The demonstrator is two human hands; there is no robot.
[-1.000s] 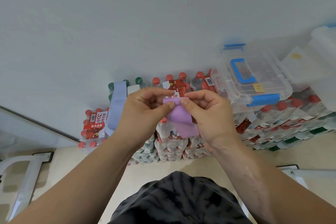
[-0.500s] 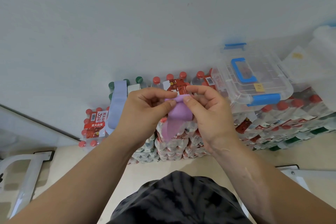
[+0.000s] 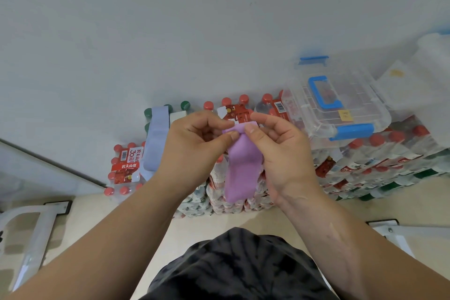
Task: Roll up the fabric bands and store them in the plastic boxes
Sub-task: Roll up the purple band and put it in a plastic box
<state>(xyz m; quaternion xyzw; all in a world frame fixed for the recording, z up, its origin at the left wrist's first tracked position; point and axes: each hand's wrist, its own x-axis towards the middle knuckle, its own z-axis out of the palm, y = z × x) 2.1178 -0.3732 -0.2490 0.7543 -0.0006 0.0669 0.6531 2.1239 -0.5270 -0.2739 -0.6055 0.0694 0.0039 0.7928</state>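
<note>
A purple fabric band [image 3: 242, 168] hangs between my hands, its top end curled into a small roll. My left hand [image 3: 192, 151] pinches the left side of that roll with thumb and fingers. My right hand [image 3: 285, 153] pinches the right side. A pale blue band [image 3: 155, 139] lies draped over the bottle packs to the left. A clear plastic box [image 3: 341, 109] with a blue handle and blue latches sits lidded on the packs at right. A second clear box [image 3: 428, 66] stands at the far right edge.
Shrink-wrapped packs of red-capped and green-capped water bottles [image 3: 379, 161] are stacked against the white wall. White metal frames stand on the beige floor at lower left [image 3: 31, 231] and lower right [image 3: 399, 234]. My dark patterned clothing fills the bottom middle.
The loose tail of the purple band has swung from left of centre to hang straight down, and looks longer. Both hands stay at the rolled top end.
</note>
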